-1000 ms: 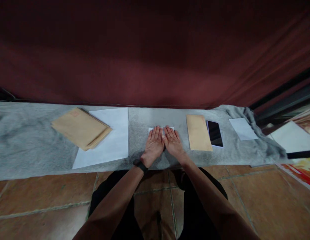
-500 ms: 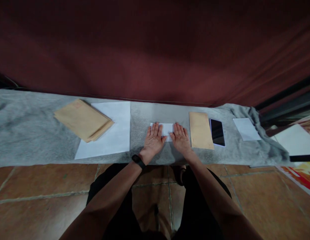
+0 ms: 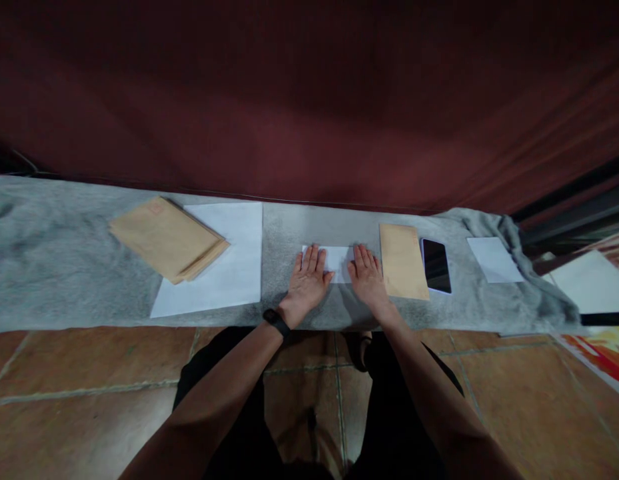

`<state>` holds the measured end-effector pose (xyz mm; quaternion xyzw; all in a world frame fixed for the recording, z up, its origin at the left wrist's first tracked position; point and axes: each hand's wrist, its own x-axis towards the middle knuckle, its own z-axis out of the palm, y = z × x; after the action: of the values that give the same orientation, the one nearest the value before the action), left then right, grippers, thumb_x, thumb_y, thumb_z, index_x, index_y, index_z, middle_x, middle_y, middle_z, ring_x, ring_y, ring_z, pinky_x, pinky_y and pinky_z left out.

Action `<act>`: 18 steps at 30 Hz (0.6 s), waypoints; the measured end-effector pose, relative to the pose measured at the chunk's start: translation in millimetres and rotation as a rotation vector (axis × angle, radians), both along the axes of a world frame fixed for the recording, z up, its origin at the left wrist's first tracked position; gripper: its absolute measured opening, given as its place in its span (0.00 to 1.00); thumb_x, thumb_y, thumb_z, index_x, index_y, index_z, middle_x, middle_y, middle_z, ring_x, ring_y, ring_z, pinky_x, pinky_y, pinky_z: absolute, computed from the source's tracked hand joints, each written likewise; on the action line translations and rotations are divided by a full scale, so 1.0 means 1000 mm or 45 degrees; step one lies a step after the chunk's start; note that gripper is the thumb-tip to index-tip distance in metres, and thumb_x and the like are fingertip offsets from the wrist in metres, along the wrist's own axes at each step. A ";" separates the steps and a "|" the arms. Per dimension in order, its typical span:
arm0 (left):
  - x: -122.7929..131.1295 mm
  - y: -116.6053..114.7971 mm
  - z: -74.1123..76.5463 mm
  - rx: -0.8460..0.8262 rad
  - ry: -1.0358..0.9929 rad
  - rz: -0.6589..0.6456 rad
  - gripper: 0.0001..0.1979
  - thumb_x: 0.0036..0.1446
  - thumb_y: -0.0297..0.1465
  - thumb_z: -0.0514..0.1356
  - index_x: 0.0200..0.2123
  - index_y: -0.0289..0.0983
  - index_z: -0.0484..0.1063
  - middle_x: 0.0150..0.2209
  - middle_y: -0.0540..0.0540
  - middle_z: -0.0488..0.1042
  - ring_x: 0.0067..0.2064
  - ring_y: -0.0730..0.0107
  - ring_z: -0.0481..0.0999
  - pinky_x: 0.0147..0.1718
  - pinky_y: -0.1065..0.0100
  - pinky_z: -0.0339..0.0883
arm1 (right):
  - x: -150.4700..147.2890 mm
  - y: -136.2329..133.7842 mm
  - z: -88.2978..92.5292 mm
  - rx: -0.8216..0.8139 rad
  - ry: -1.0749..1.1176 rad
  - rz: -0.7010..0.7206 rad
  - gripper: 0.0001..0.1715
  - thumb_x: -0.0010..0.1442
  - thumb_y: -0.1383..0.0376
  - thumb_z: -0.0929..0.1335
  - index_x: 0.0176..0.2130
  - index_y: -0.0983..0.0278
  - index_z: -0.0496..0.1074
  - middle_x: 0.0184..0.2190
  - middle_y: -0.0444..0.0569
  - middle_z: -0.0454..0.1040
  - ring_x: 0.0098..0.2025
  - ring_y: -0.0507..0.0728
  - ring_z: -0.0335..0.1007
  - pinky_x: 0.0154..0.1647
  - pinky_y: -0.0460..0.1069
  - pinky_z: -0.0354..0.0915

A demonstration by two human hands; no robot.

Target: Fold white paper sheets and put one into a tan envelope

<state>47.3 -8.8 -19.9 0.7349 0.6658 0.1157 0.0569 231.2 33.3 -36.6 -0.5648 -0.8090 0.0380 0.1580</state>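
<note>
White folded paper (image 3: 338, 257) lies on the grey cloth (image 3: 64, 267), between the white sheets (image 3: 224, 273) and a brown envelope (image 3: 403, 270). The left hand (image 3: 306, 283) and right hand (image 3: 369, 280) press it flat-palmed, gripping nothing; the fold seems creased, though dimness blurs it.

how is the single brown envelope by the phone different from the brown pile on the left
The single envelope is one piece; the pile is several, edges fanned. The single envelope lies square to the edge of the grey cloth; the pile is turned at an angle. The single envelope rests directly on the cloth beside the phone; the pile overlaps a white sheet. Both are tan and lie flat.
</note>
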 end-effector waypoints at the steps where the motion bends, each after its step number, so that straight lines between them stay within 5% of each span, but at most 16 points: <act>1: 0.000 0.000 0.000 -0.008 0.007 -0.002 0.32 0.72 0.40 0.47 0.72 0.28 0.54 0.75 0.32 0.50 0.76 0.51 0.47 0.73 0.47 0.42 | -0.003 -0.001 0.002 -0.012 0.007 0.040 0.35 0.76 0.57 0.53 0.73 0.71 0.54 0.74 0.61 0.55 0.75 0.64 0.49 0.74 0.64 0.49; 6: -0.003 0.000 0.001 -0.016 0.023 -0.016 0.30 0.73 0.37 0.43 0.72 0.30 0.55 0.75 0.35 0.50 0.76 0.54 0.47 0.74 0.49 0.42 | -0.021 -0.014 0.006 -0.088 -0.025 0.218 0.33 0.76 0.58 0.54 0.73 0.68 0.56 0.75 0.56 0.54 0.76 0.62 0.46 0.76 0.63 0.44; 18: -0.015 0.006 0.000 -0.013 0.052 0.081 0.33 0.73 0.41 0.43 0.73 0.26 0.52 0.75 0.33 0.52 0.76 0.54 0.47 0.74 0.49 0.42 | -0.013 -0.015 0.002 -0.058 -0.061 0.076 0.37 0.76 0.53 0.55 0.74 0.71 0.51 0.75 0.60 0.52 0.76 0.66 0.48 0.75 0.64 0.44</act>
<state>32.3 -3.3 -20.1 0.7151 0.6906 0.0990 0.0436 217.7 18.7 -34.4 -0.5447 -0.8279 0.0477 0.1245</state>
